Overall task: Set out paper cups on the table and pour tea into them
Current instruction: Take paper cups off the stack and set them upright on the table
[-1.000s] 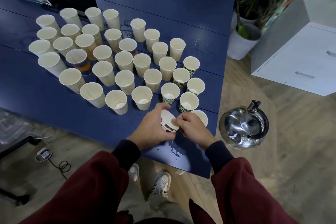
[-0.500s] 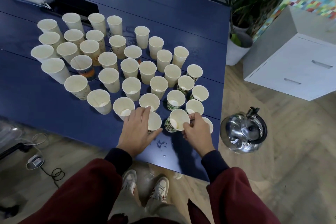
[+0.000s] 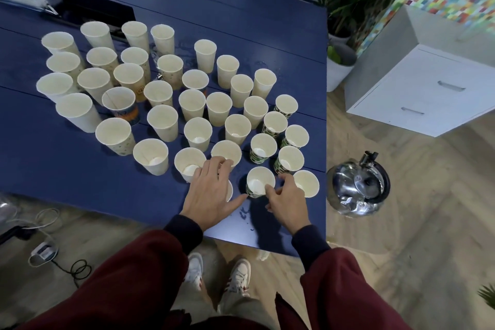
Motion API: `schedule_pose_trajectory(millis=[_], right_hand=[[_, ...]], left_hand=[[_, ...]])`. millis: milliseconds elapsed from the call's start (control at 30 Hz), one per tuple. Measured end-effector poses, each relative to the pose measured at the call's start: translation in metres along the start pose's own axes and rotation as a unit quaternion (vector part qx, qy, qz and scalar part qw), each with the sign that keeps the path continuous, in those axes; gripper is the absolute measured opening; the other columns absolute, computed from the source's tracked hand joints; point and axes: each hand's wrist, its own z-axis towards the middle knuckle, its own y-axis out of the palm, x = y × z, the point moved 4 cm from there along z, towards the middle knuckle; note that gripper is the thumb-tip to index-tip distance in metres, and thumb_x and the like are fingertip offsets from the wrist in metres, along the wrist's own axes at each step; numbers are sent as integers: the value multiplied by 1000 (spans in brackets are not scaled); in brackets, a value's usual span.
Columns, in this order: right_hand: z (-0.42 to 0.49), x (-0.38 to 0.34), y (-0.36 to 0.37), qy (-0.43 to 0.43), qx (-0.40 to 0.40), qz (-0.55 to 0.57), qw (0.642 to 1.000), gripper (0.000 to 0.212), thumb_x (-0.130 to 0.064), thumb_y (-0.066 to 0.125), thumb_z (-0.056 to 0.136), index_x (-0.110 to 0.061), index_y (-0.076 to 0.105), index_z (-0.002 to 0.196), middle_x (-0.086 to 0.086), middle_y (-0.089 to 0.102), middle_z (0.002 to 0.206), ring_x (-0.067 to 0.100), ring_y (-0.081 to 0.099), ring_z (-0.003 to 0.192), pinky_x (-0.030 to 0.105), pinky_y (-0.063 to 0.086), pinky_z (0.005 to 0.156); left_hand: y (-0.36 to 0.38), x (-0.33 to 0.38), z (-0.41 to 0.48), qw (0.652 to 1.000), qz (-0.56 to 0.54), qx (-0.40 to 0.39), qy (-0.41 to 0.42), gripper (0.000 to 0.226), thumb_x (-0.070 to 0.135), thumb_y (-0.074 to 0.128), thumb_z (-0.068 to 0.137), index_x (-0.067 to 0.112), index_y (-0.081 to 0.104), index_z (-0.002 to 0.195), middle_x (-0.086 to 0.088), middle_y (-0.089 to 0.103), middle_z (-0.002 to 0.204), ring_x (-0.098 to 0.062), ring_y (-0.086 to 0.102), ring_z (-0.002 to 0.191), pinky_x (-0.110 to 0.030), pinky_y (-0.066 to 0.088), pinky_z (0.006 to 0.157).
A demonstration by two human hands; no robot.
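Head view, read left to right. All places are given from the kettle [image 3: 357, 186], which stood on the floor just off the table's end.

(a) Far to the kettle's left, the massed cups [image 3: 160, 104] stood upright on the blue table [image 3: 80, 182], packed rim near rim.

(b) Closer to the kettle, my left hand [image 3: 211, 195] lay spread with fingers straight, gripping nothing. It lay over a covered cup [image 3: 229, 190] of which only a sliver of rim showed. Whether the palm pressed on it could not be told.

(c) Next toward the kettle, the patterned cup [image 3: 259, 182] stood upright at the group's near edge. My right hand [image 3: 286, 201] pinched its near wall between thumb and curled fingers.

(d) Between that hand and the kettle, a plain cup [image 3: 306, 183] stood close to the table's end.

(e) Spilled drops [image 3: 245, 213] lay on the table just on my side of the patterned cup.

Hazards, as I judged them:
- The cups were light and crowded, so a careless withdrawal of either hand could have toppled a neighbour and set off a row.
- Weight from my left palm could have crushed the covered cup.
- The wet patch might have let the patterned cup slide.
- A brush of my right sleeve could have sent the plain cup off the end onto the kettle.
- Pouring into such tight ranks invited further spills.
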Motion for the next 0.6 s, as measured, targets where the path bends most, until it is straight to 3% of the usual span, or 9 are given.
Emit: schedule_pose_trajectory(millis=[100, 300, 400, 500, 600], right_hand=[[-5, -2, -4, 2, 24, 4, 1000, 33, -29, 61, 92, -15, 49, 119, 6, 70, 76, 34, 70, 72, 52, 58, 75], [-16, -4, -18, 2, 73, 38, 997, 16, -27, 62, 93, -21, 54, 106, -2, 65, 67, 29, 69, 69, 53, 58, 75], [-21, -2, -32, 10, 103, 48, 994, 4, -27, 62, 93, -23, 60, 94, -1, 71, 72, 20, 69, 65, 47, 59, 73], [-25, 4, -54, 14, 143, 47, 989, 10, -25, 62, 92, -23, 64, 83, -4, 70, 70, 16, 68, 61, 40, 58, 70], [-27, 15, -85, 20, 185, 32, 982, 13, -21, 62, 92, -21, 65, 79, -4, 70, 72, 18, 66, 68, 25, 50, 66]], left_hand=[[-9, 4, 7, 999, -13, 28, 17, 62, 51, 73, 73, 9, 55, 115, -11, 55, 113, -32, 55, 100, -41, 46, 73], [-24, 16, 25, 994, -74, 60, 61, 46, 39, 70, 82, 8, 59, 114, -9, 57, 109, -29, 57, 98, -41, 49, 74], [-27, 28, 35, 988, -94, 69, 99, 40, 30, 73, 81, 7, 60, 111, -9, 57, 106, -28, 56, 94, -39, 48, 76], [-25, 49, 49, 981, -121, 62, 137, 34, 29, 65, 82, 7, 59, 107, -9, 55, 103, -29, 55, 88, -44, 49, 70], [-19, 77, 65, 975, -131, 57, 172, 30, 29, 61, 83, 7, 60, 104, -9, 55, 100, -29, 56, 85, -46, 50, 67]])
